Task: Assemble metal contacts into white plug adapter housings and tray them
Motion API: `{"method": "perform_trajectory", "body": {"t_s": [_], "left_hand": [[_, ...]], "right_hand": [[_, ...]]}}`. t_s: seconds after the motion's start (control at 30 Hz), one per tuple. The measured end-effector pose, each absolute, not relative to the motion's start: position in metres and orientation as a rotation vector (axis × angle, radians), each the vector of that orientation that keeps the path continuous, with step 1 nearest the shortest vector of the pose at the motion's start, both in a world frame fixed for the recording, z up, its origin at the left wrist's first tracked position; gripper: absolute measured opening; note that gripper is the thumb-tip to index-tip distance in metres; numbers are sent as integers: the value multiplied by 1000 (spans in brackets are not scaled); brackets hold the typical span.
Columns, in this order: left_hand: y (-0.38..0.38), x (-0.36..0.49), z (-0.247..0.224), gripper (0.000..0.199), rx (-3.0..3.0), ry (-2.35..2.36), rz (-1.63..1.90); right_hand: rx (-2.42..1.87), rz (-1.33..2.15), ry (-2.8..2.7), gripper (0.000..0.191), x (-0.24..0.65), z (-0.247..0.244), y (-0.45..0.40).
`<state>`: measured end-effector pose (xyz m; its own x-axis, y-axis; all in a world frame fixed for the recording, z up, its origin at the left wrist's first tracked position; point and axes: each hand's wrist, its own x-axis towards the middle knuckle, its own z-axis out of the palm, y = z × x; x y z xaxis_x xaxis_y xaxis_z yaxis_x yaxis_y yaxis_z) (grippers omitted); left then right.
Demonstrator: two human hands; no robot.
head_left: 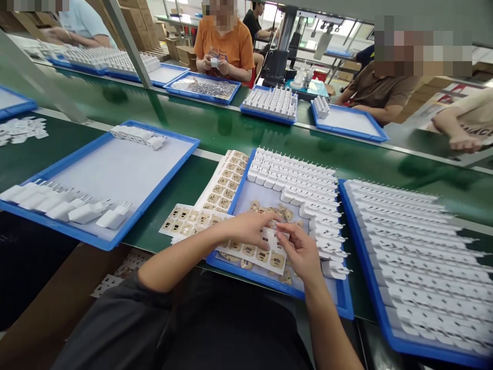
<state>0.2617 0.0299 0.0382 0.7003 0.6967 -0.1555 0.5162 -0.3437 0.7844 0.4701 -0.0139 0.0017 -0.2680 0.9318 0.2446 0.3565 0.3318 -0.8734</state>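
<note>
A sheet of beige die-cut stickers (pixel 249 251) lies across the left rim of the blue tray before me. My left hand (pixel 251 229) is over the sheet's far edge, its fingers bent around it. My right hand (pixel 302 249) meets it at the sheet's right end, thumb and index finger pinched close together. What is between those fingertips is too small to make out. Loose beige pieces (pixel 283 211) lie beyond the hands in the tray (pixel 254 280). Rows of white plug adapters (pixel 300 180), pins showing, fill its back and right side.
More sticker sheets (pixel 227 180) lie left of the tray. A second blue tray (pixel 154 195) at left holds white plugs (pixel 77 208); another tray (pixel 362 257) at right is full of plugs. Across the green conveyor (pixel 215 131), several people sit near trays, one in orange (pixel 223 46).
</note>
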Motion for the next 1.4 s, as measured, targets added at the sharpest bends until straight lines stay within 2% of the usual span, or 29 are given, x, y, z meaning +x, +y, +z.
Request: {"method": "perform_trajectory", "body": {"t_s": [0.07,0.17,0.3,0.6,0.87,1.0,1.1,1.17,1.27,1.4], "left_hand": [[44,264,42,66,1919,849,107],[56,264,43,55,1830,771,86],[59,264,38,54,1667,659,175],[62,266,22,55,1300,494,198],[63,267,20,57,1243,523,180],[63,264,25,53,1464,633,134],[64,268,31,49,1873,916,53],[69,277,34,52,2157,1143,47],[85,299,35,59,2437,1396,251],[110,335,28,47,2514,1479,438]], "right_hand": [[-1079,797,-1875,19,473,8,-17],[-960,665,-2065,25,479,16,-24],[-921,533,-2199,32,485,17,-30],[-843,318,-2159,20,483,12,-27],[-806,280,-2040,25,485,9,-32],[-804,495,-1904,25,495,7,-37],[-854,640,-1691,22,500,-1,-40],[-915,626,-1600,20,500,-6,-40],[-1031,510,-1650,18,498,-10,-40],[-1132,332,-1765,14,496,-10,-39]]}}
